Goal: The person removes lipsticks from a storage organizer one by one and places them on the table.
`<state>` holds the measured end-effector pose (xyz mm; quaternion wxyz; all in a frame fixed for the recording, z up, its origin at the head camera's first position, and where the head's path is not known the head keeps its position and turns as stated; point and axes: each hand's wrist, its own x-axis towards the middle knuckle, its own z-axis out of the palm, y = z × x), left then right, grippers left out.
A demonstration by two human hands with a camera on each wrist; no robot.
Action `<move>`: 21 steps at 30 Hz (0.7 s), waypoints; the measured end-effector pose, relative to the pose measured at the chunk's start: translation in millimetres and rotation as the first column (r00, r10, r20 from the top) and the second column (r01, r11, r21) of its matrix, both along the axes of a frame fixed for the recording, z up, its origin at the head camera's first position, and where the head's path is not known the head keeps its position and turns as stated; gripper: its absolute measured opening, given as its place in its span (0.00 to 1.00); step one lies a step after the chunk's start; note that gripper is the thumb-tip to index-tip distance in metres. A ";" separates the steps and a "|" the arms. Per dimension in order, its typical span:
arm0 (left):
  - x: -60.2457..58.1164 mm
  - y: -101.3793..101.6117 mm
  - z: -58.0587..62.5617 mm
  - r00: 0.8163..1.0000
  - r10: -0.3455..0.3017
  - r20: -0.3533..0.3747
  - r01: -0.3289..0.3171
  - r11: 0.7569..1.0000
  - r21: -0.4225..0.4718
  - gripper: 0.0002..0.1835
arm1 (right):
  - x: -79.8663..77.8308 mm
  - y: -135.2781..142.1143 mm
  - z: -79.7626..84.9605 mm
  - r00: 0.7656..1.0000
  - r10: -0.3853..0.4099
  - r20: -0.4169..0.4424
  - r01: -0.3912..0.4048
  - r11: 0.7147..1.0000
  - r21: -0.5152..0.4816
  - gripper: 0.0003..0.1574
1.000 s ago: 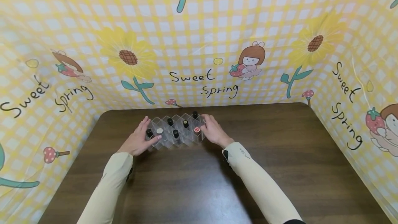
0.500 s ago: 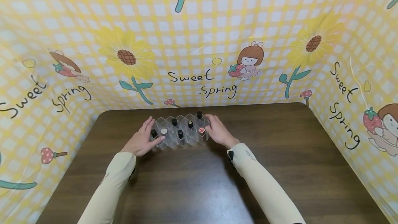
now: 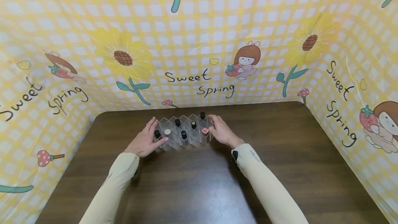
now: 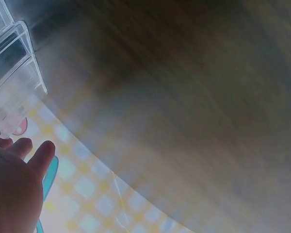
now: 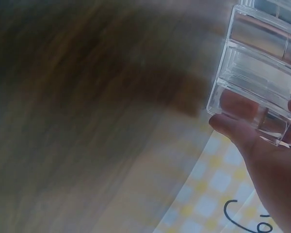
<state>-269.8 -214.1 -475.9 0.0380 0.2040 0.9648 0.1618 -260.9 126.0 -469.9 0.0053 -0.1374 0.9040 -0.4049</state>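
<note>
Gripping opposite ends, the left hand (image 3: 143, 143) and right hand (image 3: 223, 132) hold the clear rack (image 3: 174, 145) near the table's (image 3: 199, 186) far edge; we judge this pairing steadies its capped tubes (image 3: 183, 135). Table contact we cannot confirm.

Left fingers (image 3: 150, 126) and right fingers (image 3: 215, 118) against a clear organizer (image 3: 173, 141) (capped tubes (image 3: 184, 135) inside)

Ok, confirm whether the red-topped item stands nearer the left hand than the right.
No, the head view shows the red-topped item beside the right hand, across the clear holder from the left hand.
</note>
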 end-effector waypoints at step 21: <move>-0.3 26.6 2.0 0.999 -0.036 -0.004 0.036 0.999 0.006 0.55 | 7.0 29.5 0.8 0.999 0.011 0.035 -0.011 1.000 -0.022 0.35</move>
